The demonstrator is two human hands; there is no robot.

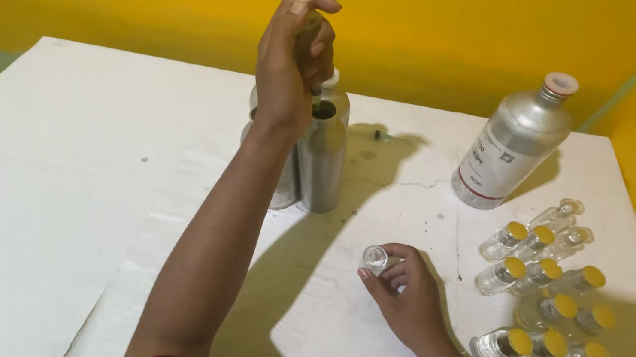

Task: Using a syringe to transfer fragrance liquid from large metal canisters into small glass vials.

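Gripping a small clear vial at lower centre, the right hand is closing round it, while the left hand is curling shut above silver bottles, holding something I cannot make out.

From my seat, the left hand hides whatever its curled fingers pinch — I can't tell what. Its forearm covers part of a second metal bottle. The small vial is half-hidden by the right hand — contents unreadable.
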